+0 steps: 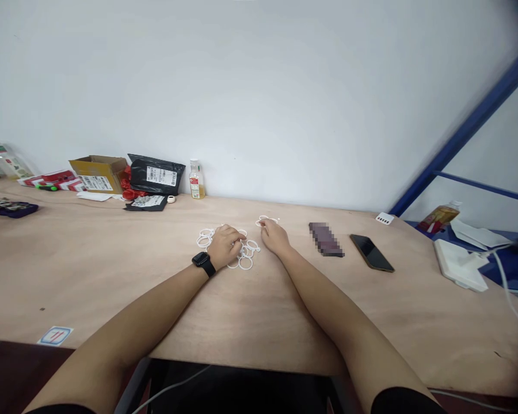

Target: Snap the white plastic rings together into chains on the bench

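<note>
A loose pile of thin white rings (246,263), some with a small tab or loop on the rim, lies on the wooden table. My left hand (225,247), with a black watch on the wrist, rests over this pile. Its fingers are bent down among the rings, and what they grip is hidden. To the right, my right hand (274,236) has its thumb and fingers pinched at the edge of a white ring (263,218) in a smaller group set apart from the pile. Part of that group is covered by the fingers.
Right of my hands lie a pixelated dark object (326,239), a phone (372,253) and a white power adapter (460,264) with a cable. Along the wall stand a bottle (196,179), a black parcel bag (155,175) and a cardboard box (97,174). A blue metal frame (466,129) rises at right.
</note>
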Demonstrator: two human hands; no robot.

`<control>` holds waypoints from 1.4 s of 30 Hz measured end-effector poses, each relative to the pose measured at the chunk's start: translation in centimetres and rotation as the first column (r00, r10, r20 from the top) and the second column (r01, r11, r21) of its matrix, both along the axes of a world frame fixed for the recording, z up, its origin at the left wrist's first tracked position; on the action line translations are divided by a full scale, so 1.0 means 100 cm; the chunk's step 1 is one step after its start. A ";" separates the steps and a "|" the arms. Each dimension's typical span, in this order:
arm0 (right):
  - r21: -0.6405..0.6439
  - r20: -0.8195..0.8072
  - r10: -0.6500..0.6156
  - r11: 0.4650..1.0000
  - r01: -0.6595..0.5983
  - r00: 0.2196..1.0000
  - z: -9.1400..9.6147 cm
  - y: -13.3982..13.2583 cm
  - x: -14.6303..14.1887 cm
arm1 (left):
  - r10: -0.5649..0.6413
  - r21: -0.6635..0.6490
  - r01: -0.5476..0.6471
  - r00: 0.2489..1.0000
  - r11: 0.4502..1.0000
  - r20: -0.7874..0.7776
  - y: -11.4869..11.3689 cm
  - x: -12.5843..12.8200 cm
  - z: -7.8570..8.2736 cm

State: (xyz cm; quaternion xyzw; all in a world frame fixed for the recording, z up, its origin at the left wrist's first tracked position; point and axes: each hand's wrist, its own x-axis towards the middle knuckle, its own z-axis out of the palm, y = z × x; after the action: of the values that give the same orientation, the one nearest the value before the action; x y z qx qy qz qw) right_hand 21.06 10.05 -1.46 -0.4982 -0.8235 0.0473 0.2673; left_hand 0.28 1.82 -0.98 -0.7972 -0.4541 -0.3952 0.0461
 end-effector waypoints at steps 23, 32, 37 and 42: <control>-0.020 -0.060 -0.015 1.000 0.014 0.998 0.001 0.008 0.016 | 0.052 -0.069 -0.048 0.997 0.996 0.055 -0.004 0.000 0.004; 0.141 -0.088 0.354 0.930 -0.340 0.931 0.011 -0.034 -0.021 | 0.056 -0.034 -0.055 0.997 0.998 0.052 -0.003 0.001 0.002; 0.111 -0.170 0.380 0.924 -0.365 0.909 0.006 -0.025 -0.017 | 0.026 -0.027 -0.026 1.000 0.999 0.000 -0.004 0.002 0.003; 0.017 -0.141 0.183 0.983 -0.183 0.973 -0.002 0.007 0.007 | 0.031 0.005 -0.031 1.000 1.000 0.005 -0.005 0.002 0.004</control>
State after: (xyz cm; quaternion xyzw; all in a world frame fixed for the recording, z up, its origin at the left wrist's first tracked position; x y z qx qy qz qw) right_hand 21.80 10.75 -1.64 -0.4150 -0.8448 0.1057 0.3207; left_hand 0.45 1.34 -0.62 -0.7890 -0.4653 -0.3976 0.0530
